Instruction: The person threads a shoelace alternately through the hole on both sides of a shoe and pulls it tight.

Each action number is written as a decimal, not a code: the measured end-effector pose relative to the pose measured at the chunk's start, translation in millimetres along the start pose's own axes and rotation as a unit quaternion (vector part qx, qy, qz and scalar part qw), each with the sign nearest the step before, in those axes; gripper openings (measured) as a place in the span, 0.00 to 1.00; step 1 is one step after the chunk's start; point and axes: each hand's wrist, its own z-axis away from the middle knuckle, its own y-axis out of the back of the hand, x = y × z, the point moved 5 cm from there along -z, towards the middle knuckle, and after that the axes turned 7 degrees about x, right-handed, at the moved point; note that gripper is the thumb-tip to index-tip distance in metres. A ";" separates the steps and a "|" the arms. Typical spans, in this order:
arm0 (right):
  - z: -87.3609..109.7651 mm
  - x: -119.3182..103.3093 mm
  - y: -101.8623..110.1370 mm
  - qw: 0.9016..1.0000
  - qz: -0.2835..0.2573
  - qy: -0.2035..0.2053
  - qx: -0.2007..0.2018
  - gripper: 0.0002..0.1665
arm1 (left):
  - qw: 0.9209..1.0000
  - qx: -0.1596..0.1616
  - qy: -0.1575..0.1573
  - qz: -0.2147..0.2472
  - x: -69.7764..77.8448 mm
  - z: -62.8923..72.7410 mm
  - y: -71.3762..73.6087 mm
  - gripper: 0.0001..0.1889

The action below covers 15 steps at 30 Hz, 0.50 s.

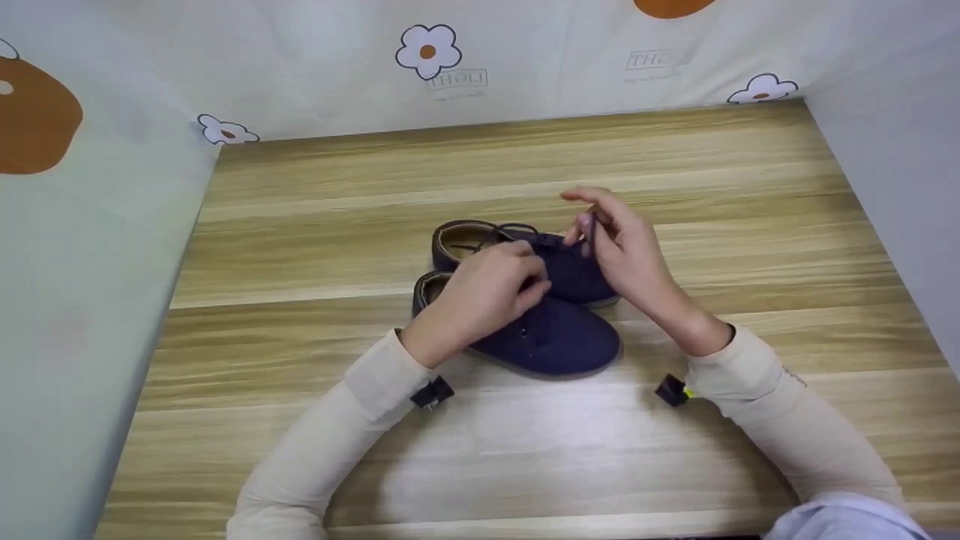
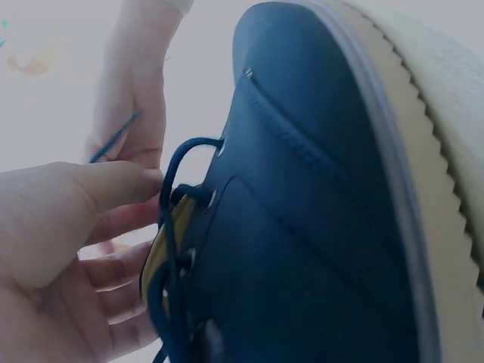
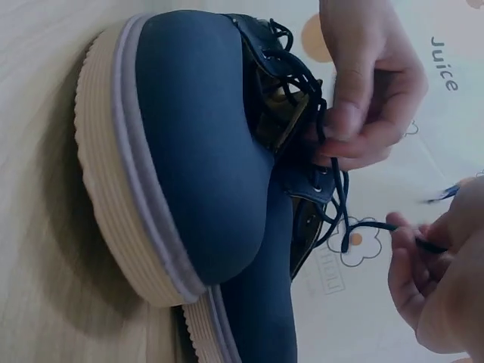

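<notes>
Two navy lace-up shoes lie side by side on the table: a near shoe (image 1: pixel 562 341) and a far shoe (image 1: pixel 577 274), toes to the right. My left hand (image 1: pixel 491 289) is above them, its thumb and finger pinching a dark shoelace (image 3: pixel 325 125) close to the eyelets, as the right wrist view shows. To its right, my right hand (image 1: pixel 630 244) grips a length of shoelace (image 3: pixel 372 224) beside the far shoe, the lace's tip sticking out past the fingers. Loose lace loops curve over the far shoe's opening. My left hand hides part of both shoes.
The wood-grain table (image 1: pixel 315 420) lies under the shoes. A pale curtain (image 1: pixel 322 67) with flower prints stands along the back, with pale walls at both sides. Small black devices (image 1: pixel 433 392) are strapped at the wrists.
</notes>
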 end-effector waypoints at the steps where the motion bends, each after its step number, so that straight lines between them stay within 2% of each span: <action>1: -0.8 0.6 0.5 1.000 -0.020 -0.011 0.000 0.18 | 1.000 0.016 0.013 0.005 -3.4 -1.3 3.3 0.09; 4: -3.2 1.6 2.6 0.996 -0.079 -0.043 0.003 0.21 | 0.997 0.067 0.048 0.002 -15.4 -7.0 14.3 0.10; 7: -4.4 2.4 3.7 0.986 -0.149 -0.076 0.011 0.18 | 0.994 0.086 0.066 -0.013 -27.2 -13.9 20.2 0.09; 9: -5.2 3.8 3.7 0.975 -0.196 -0.101 0.014 0.17 | 0.995 0.071 0.061 -0.019 -32.9 -18.7 19.0 0.13; 12: -5.9 6.7 3.8 0.961 -0.244 -0.133 0.020 0.20 | 0.998 0.023 0.049 -0.027 -37.8 -23.1 12.2 0.19; 13: -6.1 7.7 3.8 0.957 -0.254 -0.140 0.020 0.21 | 0.999 0.010 0.045 -0.027 -39.2 -24.0 9.4 0.19; 15: -6.4 8.9 4.1 0.956 -0.254 -0.148 0.017 0.20 | 0.999 -0.004 0.041 -0.019 -41.1 -24.5 5.9 0.18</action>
